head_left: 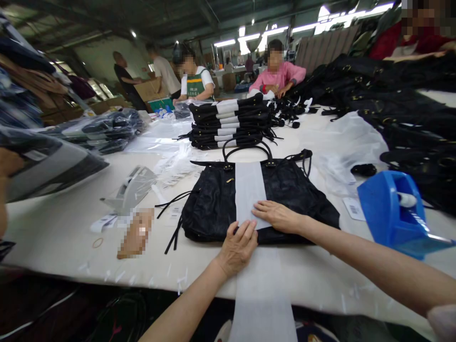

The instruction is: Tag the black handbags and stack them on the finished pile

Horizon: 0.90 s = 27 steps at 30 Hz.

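Note:
A black handbag [210,202] lies flat on the table, its two handles pointing away from me. A long white strip of thin wrapping material [251,190] runs down its middle, over the lower edge and off the front of the table. My left hand [239,247] rests on the strip at the bag's lower edge, fingers slightly bent and laid over it. Just right of it, my right hand [280,216] lies with fingers stretched out across the strip and the bag's front. Black straps with loose ends hang off the bag's left side.
Behind the bag stands a stack of folded black bags [230,123]. A blue tape dispenser [390,209] sits right, a grey dispenser [131,190] left. Plastic-wrapped bags [96,128] lie at left, black bags [409,104] at right. Co-workers [281,76] stand across the table.

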{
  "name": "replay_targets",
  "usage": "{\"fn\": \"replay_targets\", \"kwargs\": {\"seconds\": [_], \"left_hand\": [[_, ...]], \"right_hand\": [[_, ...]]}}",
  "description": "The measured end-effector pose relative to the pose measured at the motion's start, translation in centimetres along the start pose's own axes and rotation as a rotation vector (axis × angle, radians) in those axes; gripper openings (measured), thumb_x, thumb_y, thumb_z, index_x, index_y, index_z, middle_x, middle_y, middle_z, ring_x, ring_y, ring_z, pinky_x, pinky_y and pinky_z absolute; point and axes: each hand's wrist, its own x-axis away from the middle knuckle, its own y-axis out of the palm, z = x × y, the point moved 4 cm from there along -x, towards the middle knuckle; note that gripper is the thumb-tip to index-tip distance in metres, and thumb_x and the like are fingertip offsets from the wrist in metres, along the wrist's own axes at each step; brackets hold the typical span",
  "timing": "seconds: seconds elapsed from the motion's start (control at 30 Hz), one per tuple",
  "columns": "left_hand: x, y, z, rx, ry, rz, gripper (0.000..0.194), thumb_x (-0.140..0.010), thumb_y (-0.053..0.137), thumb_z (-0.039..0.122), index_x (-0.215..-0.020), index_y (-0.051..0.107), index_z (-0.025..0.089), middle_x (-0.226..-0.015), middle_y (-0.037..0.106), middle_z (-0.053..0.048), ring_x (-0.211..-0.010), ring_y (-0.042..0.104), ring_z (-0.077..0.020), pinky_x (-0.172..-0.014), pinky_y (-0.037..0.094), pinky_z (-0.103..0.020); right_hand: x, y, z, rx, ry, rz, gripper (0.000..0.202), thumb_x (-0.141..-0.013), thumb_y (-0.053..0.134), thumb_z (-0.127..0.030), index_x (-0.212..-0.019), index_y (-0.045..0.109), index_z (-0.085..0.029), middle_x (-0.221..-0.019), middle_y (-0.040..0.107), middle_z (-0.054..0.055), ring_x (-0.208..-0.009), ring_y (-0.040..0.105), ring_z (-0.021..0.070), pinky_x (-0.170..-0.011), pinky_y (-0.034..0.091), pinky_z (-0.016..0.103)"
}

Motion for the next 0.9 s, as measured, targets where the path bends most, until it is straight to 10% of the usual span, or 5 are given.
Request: {"fn": "replay_targets", "kwargs": {"seconds": [0.2, 0.4, 0.67, 0.9], "left_hand": [[0.3, 1.5, -0.2, 0.084, 0.046, -0.174, 0.028, -0.081, 0.043, 0.017, -0.106, 0.056, 0.012, -0.124, 0.051, -0.013, -0.12, 0.041, -0.0251, -0.096, 0.036, -0.043], [1.1, 2.0, -0.3, 0.122, -0.014, -0.087, 0.03, -0.078, 0.045, 0.02, -0.104, 0.058, 0.013, -0.125, 0.052, -0.012, -0.121, 0.04, -0.0264, -0.096, 0.039, -0.043], [0.2, 2.9, -0.5, -0.001, -0.008, 0.338, 0.008, -0.073, 0.053, 0.011, -0.073, 0.06, 0.015, -0.09, 0.068, -0.008, -0.099, 0.06, -0.0208, -0.092, 0.044, -0.038], [-0.4, 4.4, -0.7, 0.037, -0.273, 0.418, 0.017, -0.078, 0.047, 0.012, -0.075, 0.063, 0.018, -0.083, 0.07, -0.002, -0.085, 0.065, -0.0118, -0.1, 0.039, -0.03]], "right_hand": [[-1.0, -2.2, 3.5, -0.226, 0.062, -0.071, 0.057, -0.067, 0.037, -0.003, -0.122, 0.05, -0.012, -0.124, 0.052, 0.01, -0.116, 0.047, 0.0176, -0.099, 0.036, 0.031], [-5.2, -4.2, 14.2, 0.141, 0.545, 0.315, 0.047, -0.076, 0.032, -0.003, -0.119, 0.049, -0.009, -0.122, 0.051, 0.015, -0.117, 0.044, 0.024, -0.098, 0.032, 0.041], [-11.0, -1.5, 20.7, 0.172, 0.408, 0.082, 0.04, -0.087, 0.031, -0.018, -0.126, 0.039, -0.017, -0.111, 0.058, 0.011, -0.095, 0.058, 0.0205, -0.081, 0.041, 0.032], [-12.4, -2.6, 21.9, 0.117, 0.535, 0.021, 0.027, -0.086, 0.037, -0.03, -0.104, 0.053, -0.019, -0.085, 0.065, 0.01, -0.078, 0.061, 0.0237, -0.065, 0.039, 0.029]]}}
